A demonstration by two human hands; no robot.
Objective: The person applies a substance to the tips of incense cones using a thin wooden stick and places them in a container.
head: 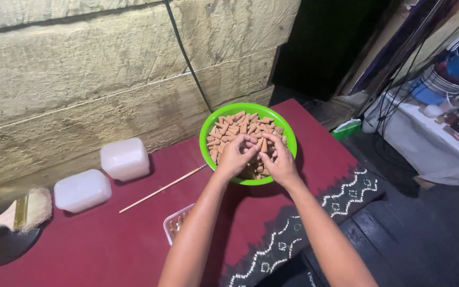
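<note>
Both hands over the round bright green plastic bowl (208,139), which sits on the table covered with a dark red cloth (107,244), near the far edge by the rough stone block wall (81,79). Bowl is full of small tan-brown cone-shaped pieces (235,126). Left hand (235,157) reaches in from the near side, fingers (248,141) curled narrow, pinching at the cones; can't tell whether a piece is actually gripped. Right hand (278,162) just beside it, touching or nearly touching the left, fingers bent narrow with one upright cone (264,144) held between the tips.

Left of the bowl, a thin wooden stick (160,190) lies slanted on the cloth, its tip near the bowl rim. Further left, two white translucent plastic lidded boxes (125,158) (82,190), well apart from the bowl. Small clear plastic tray (173,223) sits near the left forearm, partly hidden by it. A flat brush with pale bristles and a metal band (27,210) lies at the far left edge. Cloth has a white patterned border (346,194) on the right side.
</note>
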